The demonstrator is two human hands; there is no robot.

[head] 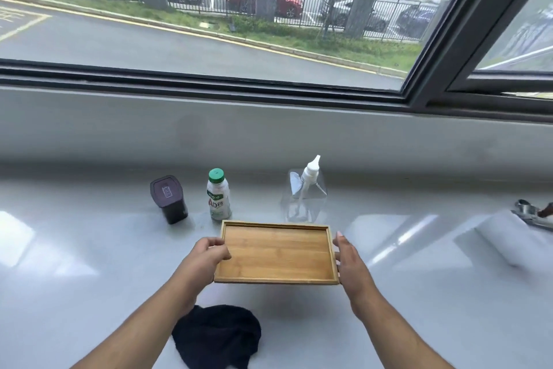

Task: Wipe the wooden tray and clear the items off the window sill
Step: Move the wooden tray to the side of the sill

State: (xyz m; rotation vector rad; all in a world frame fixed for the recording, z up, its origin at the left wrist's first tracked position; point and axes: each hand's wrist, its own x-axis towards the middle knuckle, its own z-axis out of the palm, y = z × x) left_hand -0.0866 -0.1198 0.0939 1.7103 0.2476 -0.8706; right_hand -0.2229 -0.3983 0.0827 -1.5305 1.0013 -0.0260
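While the tray (276,252) was gripped at both ends by the left hand (206,258) and right hand (348,258) above the sill (89,249), the bottle (219,195) just behind risked being toppled — by a forward tilt.

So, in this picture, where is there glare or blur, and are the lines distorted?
In the head view, bright window reflections lie on the glossy sill at both sides; the window frame bows from the wide-angle lens; the white roll at the right edge looks smeared; the wooden tray casts a soft shadow below.
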